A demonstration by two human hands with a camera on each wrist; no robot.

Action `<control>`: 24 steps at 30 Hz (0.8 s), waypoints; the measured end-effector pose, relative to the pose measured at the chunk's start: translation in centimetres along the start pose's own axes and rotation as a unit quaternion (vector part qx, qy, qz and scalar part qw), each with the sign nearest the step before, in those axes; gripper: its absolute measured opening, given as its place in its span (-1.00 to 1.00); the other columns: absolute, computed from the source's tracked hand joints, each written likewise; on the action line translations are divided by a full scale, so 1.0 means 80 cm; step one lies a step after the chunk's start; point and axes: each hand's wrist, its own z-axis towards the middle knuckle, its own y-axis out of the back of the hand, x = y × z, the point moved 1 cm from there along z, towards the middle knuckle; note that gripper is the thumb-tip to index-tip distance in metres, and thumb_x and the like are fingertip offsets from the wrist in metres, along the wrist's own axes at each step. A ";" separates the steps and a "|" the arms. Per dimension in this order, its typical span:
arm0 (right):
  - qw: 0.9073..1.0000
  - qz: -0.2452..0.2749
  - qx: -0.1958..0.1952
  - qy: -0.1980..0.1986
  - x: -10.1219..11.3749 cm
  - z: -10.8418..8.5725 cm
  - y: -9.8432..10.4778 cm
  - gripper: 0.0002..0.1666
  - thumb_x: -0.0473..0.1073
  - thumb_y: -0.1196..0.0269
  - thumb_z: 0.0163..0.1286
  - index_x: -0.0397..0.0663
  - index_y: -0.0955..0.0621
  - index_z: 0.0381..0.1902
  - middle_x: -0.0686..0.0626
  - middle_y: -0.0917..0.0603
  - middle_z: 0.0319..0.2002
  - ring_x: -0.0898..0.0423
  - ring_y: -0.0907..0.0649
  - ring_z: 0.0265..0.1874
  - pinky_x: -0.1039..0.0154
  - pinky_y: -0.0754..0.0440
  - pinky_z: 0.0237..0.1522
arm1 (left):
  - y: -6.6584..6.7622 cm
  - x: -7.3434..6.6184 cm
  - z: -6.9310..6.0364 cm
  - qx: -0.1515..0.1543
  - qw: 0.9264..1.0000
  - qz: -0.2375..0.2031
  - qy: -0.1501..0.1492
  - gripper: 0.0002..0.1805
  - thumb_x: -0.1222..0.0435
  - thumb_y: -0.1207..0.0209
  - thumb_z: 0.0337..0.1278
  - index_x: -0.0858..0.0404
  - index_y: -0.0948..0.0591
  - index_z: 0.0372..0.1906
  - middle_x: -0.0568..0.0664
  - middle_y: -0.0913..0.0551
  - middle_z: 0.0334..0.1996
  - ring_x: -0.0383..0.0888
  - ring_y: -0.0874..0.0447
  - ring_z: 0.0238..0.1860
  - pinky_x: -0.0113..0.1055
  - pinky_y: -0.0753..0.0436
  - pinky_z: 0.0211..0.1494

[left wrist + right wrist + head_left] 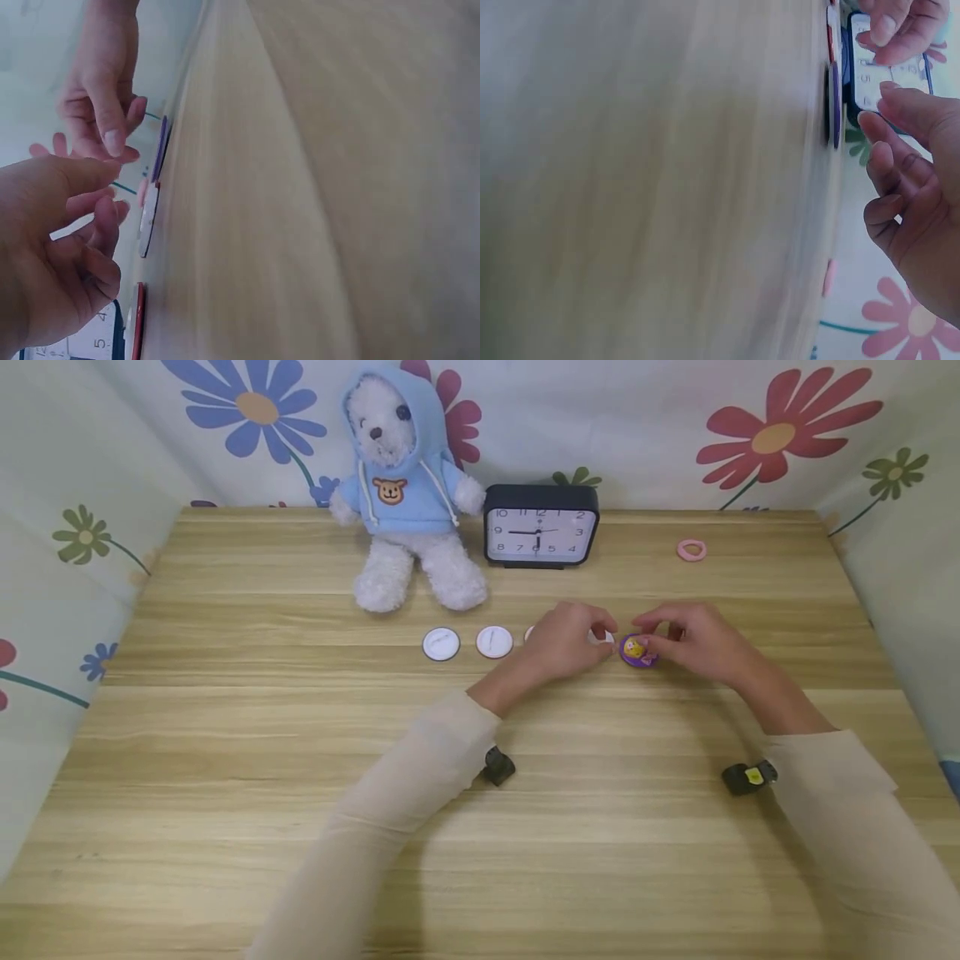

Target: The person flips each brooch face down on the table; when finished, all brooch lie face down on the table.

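A row of round pin badges lies on the wooden table. The badge at the left end [441, 644] and the one beside it [494, 642] show white backs with pins. At the right end, a purple-rimmed badge [634, 648] lies with its yellow cartoon picture up. My left hand [562, 642] hovers over the row, partly hiding a badge under its wrist and a white badge [149, 221] near its fingertips. Above the purple badge is my right hand [697, 639], its thumb and fingers apart. Nothing shows between the fingers of either hand.
A plush toy [408, 502] in a blue hoodie sits at the back, with a black-framed clock [540, 527] beside it. A pink ring-shaped band [692, 550] lies at the back right. Flowered cloth [645, 427] hangs behind the table.
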 end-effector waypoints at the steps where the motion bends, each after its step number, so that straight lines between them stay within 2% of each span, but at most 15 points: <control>1: 1.000 0.001 -0.004 0.000 -0.002 -0.002 0.001 -0.73 -0.38 -0.36 0.32 -0.27 -0.73 -0.01 -0.21 -0.77 -0.19 0.24 -0.49 -0.51 0.42 -0.46 -0.47 | -0.001 0.000 0.001 0.003 1.000 0.004 0.004 -0.64 0.12 -0.30 0.28 0.10 -0.70 0.13 -0.09 -0.78 -0.01 -0.21 -0.70 0.04 -0.34 -0.61 0.14; 8: 1.000 0.004 -0.005 -0.019 -0.015 -0.015 0.007 -0.72 -0.35 -0.35 0.34 -0.23 -0.72 0.01 -0.22 -0.76 -0.08 0.24 -0.46 -0.50 0.42 -0.42 -0.44 | -0.008 0.001 0.013 0.011 0.999 0.027 0.017 -0.52 0.04 -0.34 0.20 0.05 -0.66 0.22 -0.13 -0.74 0.08 -0.21 -0.67 0.11 -0.34 -0.60 0.18; 14: 0.999 0.000 0.032 -0.010 -0.023 -0.018 0.009 -0.55 -0.32 -0.44 0.25 -0.31 -0.66 0.09 -0.30 -0.72 -0.05 0.30 -0.44 -0.54 0.43 -0.41 -0.50 | -0.012 -0.003 0.019 0.027 0.999 0.036 0.016 -0.45 0.01 -0.39 0.12 0.08 -0.65 0.22 -0.11 -0.74 0.09 -0.22 -0.67 0.09 -0.33 -0.61 0.15; 18: 0.998 -0.007 0.050 -0.023 -0.026 -0.018 0.009 -0.47 -0.28 -0.49 0.19 -0.31 -0.64 0.12 -0.27 -0.71 -0.05 0.32 -0.43 -0.53 0.43 -0.40 -0.50 | -0.014 -0.009 0.023 0.040 0.998 0.049 0.020 -0.40 -0.01 -0.41 0.08 0.08 -0.64 0.24 -0.11 -0.73 0.12 -0.22 -0.66 0.09 -0.33 -0.61 0.16; 21: 0.998 -0.015 0.051 -0.025 -0.026 -0.017 0.008 -0.46 -0.25 -0.52 0.17 -0.30 -0.66 0.11 -0.26 -0.71 -0.05 0.31 -0.43 -0.52 0.42 -0.40 -0.49 | -0.016 -0.012 0.026 0.047 0.997 0.058 0.023 -0.40 -0.01 -0.42 0.07 0.06 -0.64 0.24 -0.12 -0.72 0.12 -0.23 -0.66 0.06 -0.34 -0.61 0.12; 24: 0.998 -0.023 0.048 -0.020 -0.026 -0.016 0.007 -0.46 -0.24 -0.53 0.16 -0.29 -0.67 0.09 -0.24 -0.71 -0.06 0.31 -0.42 -0.52 0.42 -0.38 -0.49 | -0.018 -0.014 0.028 0.052 0.996 0.064 0.019 -0.46 -0.01 -0.43 0.08 0.05 -0.68 0.19 -0.15 -0.74 0.04 -0.23 -0.65 -0.05 -0.35 -0.61 0.02</control>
